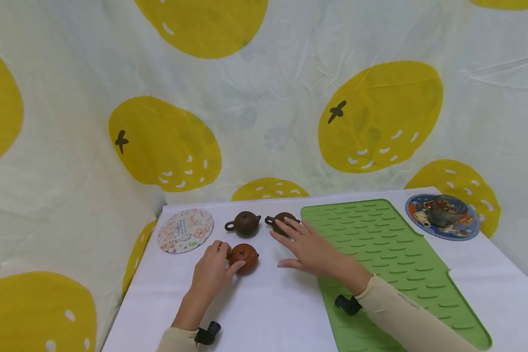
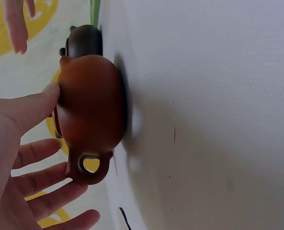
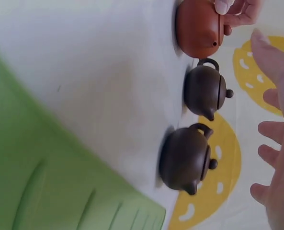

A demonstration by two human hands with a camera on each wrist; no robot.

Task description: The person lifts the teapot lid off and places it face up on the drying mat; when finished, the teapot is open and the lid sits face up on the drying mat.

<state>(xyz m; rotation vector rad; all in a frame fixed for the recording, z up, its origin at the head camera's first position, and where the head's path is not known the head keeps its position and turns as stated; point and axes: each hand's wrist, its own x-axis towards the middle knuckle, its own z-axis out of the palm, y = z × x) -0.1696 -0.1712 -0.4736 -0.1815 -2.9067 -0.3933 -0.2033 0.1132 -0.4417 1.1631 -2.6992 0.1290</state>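
My left hand (image 1: pixel 210 273) is at a reddish-brown clay teapot (image 1: pixel 244 258) standing on the white cloth, its handle toward the hand. The thumb lies against the pot's upper side, with the fingers (image 2: pixel 51 187) around the handle side. My right hand (image 1: pixel 310 249) has its fingers spread and holds nothing. In the head view it overlaps a dark brown teapot (image 1: pixel 283 222); the right wrist view shows it apart from that pot. Another dark brown teapot (image 1: pixel 245 224) stands to the left, behind the reddish one. All three pots are upright with their lids on.
A round floral mat (image 1: pixel 186 231) lies at the back left. The long green ridged mat (image 1: pixel 374 239) extends under the right forearm. At the far right, a glass cup (image 1: pixel 447 211) stands on a round blue patterned mat (image 1: pixel 464 230). A lemon-print curtain (image 1: pixel 286 122) hangs behind.
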